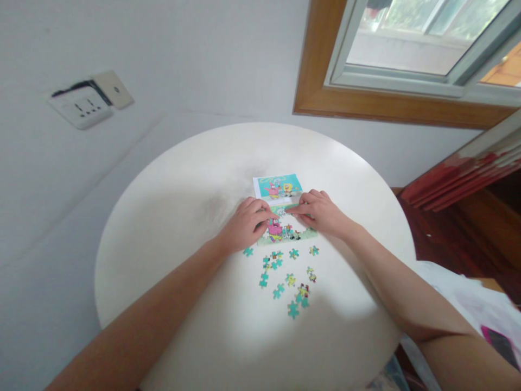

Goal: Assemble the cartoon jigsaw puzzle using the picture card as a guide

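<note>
A partly assembled jigsaw puzzle (275, 230) lies flat on the white round table (175, 217), showing a pink starfish character and a gap in its middle and right. My left hand (249, 221) rests on its left side, index finger stretched onto the upper part, the other fingers bent and partly hidden. From the right, my right hand (321, 213) reaches in with its index fingertip on the upper edge and its thumb apart below. No loose piece shows in either hand. Just behind the puzzle is a picture card (279, 187) with the same cartoon characters.
Several loose puzzle pieces (279, 291) in teal and yellow are scattered on the table nearer to me. A wall with a socket (83, 106) borders the far left. A wood-framed window (401, 98) is at the upper right, with a red curtain (451, 176) below it.
</note>
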Action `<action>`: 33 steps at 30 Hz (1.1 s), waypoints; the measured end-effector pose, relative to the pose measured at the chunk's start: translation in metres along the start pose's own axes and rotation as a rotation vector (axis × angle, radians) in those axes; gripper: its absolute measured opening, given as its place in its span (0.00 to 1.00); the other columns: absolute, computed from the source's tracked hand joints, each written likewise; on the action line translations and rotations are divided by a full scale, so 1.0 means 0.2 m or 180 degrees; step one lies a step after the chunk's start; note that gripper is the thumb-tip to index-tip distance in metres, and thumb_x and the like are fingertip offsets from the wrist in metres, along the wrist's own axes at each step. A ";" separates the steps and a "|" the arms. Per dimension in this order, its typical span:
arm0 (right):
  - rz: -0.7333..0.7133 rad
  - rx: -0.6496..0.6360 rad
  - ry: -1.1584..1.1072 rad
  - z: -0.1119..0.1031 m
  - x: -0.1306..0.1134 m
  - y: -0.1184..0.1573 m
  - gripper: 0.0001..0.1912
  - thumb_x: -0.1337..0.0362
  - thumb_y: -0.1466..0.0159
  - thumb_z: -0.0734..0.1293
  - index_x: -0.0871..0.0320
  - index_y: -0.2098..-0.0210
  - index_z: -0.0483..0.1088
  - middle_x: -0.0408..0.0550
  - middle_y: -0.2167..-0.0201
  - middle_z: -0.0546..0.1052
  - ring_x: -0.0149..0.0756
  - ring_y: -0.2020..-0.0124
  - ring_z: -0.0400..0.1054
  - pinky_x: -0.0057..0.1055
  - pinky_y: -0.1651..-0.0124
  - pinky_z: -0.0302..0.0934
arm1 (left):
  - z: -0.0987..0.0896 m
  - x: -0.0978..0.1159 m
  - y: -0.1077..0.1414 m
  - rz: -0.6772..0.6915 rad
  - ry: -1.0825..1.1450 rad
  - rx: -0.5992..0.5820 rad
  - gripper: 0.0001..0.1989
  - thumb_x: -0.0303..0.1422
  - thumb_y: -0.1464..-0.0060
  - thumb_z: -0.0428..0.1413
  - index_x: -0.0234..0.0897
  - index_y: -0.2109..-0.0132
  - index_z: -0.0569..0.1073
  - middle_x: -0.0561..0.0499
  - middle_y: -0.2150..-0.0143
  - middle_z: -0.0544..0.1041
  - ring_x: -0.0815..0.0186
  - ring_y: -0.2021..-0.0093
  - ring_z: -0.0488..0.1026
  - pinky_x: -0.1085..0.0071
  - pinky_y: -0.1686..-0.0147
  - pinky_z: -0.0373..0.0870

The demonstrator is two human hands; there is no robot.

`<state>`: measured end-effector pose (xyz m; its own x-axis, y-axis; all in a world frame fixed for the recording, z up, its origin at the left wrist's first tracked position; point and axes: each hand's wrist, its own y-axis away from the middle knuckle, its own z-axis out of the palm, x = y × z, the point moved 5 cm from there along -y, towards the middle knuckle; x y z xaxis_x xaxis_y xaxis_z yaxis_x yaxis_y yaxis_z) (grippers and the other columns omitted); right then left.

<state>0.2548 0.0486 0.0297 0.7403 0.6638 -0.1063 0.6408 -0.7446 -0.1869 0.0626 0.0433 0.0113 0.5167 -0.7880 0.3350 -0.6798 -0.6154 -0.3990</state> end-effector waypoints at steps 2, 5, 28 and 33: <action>-0.0116 -0.0003 0.0110 -0.01 0.00 0.00 0.15 0.62 0.32 0.61 0.45 0.51 0.75 0.50 0.64 0.72 0.40 0.61 0.60 0.34 0.61 0.44 | 0.00 0.00 0.00 -0.0002 0.0004 0.0000 0.14 0.25 0.43 0.51 0.39 0.52 0.77 0.46 0.55 0.71 0.59 0.52 0.65 0.59 0.50 0.61; -0.0288 -0.0026 0.0258 -0.02 0.00 -0.01 0.16 0.63 0.33 0.61 0.45 0.51 0.75 0.50 0.63 0.72 0.41 0.60 0.59 0.35 0.60 0.44 | -0.01 0.01 0.00 -0.0028 0.0023 -0.0011 0.15 0.25 0.43 0.51 0.39 0.52 0.77 0.46 0.55 0.71 0.59 0.52 0.65 0.59 0.50 0.62; 0.0088 0.0249 -0.0468 0.03 0.05 -0.01 0.16 0.58 0.35 0.63 0.50 0.50 0.74 0.49 0.62 0.71 0.40 0.60 0.62 0.35 0.57 0.49 | 0.00 0.00 0.00 -0.0042 0.0023 -0.0051 0.15 0.24 0.44 0.51 0.41 0.52 0.76 0.48 0.55 0.71 0.59 0.52 0.65 0.60 0.49 0.61; 0.0181 0.0210 -0.0517 0.05 0.05 -0.01 0.17 0.52 0.35 0.64 0.50 0.52 0.75 0.50 0.61 0.71 0.41 0.59 0.62 0.35 0.57 0.49 | 0.00 0.00 0.00 -0.0040 0.0048 -0.0040 0.15 0.24 0.43 0.51 0.40 0.52 0.76 0.47 0.55 0.71 0.60 0.53 0.65 0.60 0.49 0.62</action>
<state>0.2589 0.0582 0.0189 0.7289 0.6275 -0.2738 0.5803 -0.7785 -0.2394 0.0628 0.0431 0.0119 0.5174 -0.7797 0.3527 -0.6798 -0.6248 -0.3839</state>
